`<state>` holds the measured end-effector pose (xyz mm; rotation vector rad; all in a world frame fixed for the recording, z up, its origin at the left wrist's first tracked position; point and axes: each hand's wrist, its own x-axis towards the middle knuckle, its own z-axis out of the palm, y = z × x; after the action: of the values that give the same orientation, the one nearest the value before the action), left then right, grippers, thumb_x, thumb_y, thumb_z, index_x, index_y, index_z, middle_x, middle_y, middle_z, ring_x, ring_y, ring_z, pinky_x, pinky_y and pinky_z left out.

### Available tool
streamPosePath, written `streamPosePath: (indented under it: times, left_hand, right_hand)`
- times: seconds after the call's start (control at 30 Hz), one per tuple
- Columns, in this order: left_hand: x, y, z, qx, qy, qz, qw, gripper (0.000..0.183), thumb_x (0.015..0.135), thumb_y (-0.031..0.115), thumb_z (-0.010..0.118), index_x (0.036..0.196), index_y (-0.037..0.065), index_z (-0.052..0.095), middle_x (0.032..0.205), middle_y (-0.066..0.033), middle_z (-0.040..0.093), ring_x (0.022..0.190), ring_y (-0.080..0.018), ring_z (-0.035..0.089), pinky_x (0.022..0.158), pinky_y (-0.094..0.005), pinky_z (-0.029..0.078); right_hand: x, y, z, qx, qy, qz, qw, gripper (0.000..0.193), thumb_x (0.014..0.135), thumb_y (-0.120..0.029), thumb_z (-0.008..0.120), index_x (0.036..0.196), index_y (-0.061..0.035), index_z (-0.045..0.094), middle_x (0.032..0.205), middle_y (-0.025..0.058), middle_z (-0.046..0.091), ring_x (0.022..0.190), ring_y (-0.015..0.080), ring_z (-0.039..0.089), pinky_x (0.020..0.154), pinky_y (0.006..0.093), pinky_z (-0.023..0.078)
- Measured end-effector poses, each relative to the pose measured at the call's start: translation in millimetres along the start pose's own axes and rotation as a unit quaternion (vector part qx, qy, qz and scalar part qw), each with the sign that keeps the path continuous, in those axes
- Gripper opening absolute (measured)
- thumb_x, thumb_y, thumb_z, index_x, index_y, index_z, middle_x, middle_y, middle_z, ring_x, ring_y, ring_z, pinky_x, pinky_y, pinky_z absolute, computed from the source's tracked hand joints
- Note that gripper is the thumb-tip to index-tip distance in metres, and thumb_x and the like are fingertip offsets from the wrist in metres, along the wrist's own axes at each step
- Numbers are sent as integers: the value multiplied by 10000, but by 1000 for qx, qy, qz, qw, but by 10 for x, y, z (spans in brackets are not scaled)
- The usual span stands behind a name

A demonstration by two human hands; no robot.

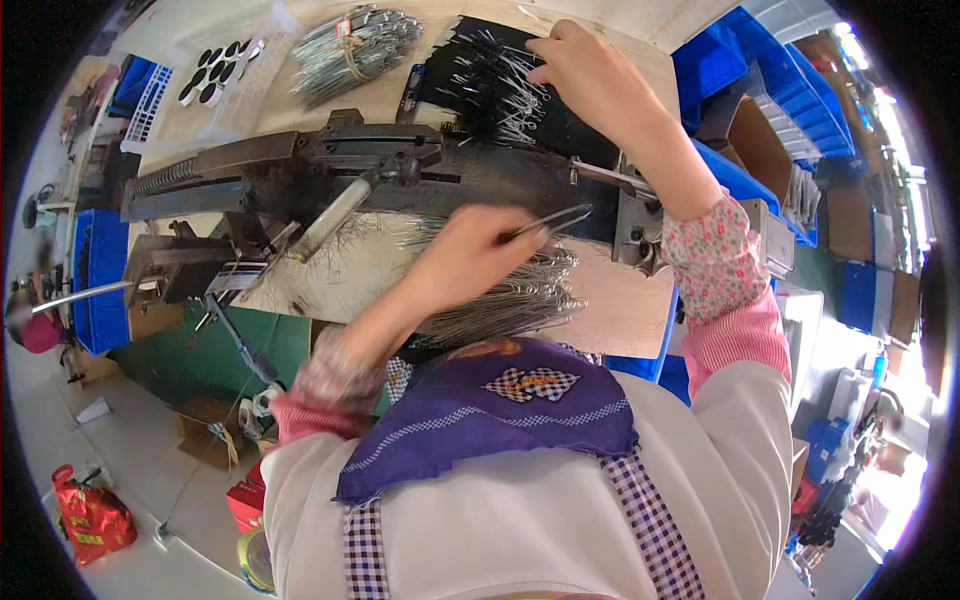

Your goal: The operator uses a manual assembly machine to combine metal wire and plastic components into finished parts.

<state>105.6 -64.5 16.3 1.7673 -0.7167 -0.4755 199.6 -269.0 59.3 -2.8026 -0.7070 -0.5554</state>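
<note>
Over the front middle of the bench, my left hand (465, 258) is closed around a bent metal wire (555, 220) whose looped end sticks out to the right. A heap of similar bent wires (520, 300) lies just below that hand. At the back right, my right hand (592, 75) hangs at the edge of a pile of thin wire pieces with black tips (500, 90), spread on a black sheet (580, 130). Its thumb and fingers are drawn together; what is between them, if anything, is too small to make out.
A long dark metal bench fixture (280, 165) with a pale lever handle (335, 218) crosses the bench. Behind it lie a tied wire bundle (350, 55) and a clear tray (225, 85) of black-and-white round parts. Blue bins (790, 80) stand at the right.
</note>
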Motion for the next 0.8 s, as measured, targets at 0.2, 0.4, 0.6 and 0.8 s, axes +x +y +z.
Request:
streamPosePath:
  times: [0.2,0.4,0.6,0.8]
  left_hand:
    - [491,18,-148,77,-16,-65,995,243,884,209,618,864,-18,701,712,-159,649,578,-114,498,535,-303,407]
    - [151,220,-536,561,139,237,781,62,717,124,614,666,89,621,781,-25,571,805,-190,591,672,-313,509]
    - [-295,224,-534,418,375,295,773,209,767,-39,637,959,35,675,862,-91,633,723,-238,613,629,-339,514]
    - [-689,-414,-302,-791,76,-80,601,579,1000,493,344,847,1,606,590,-24,482,423,-91,404,385,-221,311]
  right_hand:
    - [-528,-225,-319,142,-61,-114,981,69,755,-85,624,806,-54,590,811,104,562,830,293,601,717,377,506]
    - [-435,-462,29,147,32,-138,979,132,737,-95,680,833,-47,604,773,93,594,765,286,610,693,366,519]
    - [-283,-535,165,315,55,-46,946,187,807,-172,692,886,-11,642,804,126,649,737,318,630,671,367,527]
    - [-175,-620,379,262,44,-62,962,184,809,-151,693,882,15,662,843,141,666,778,320,632,702,359,517]
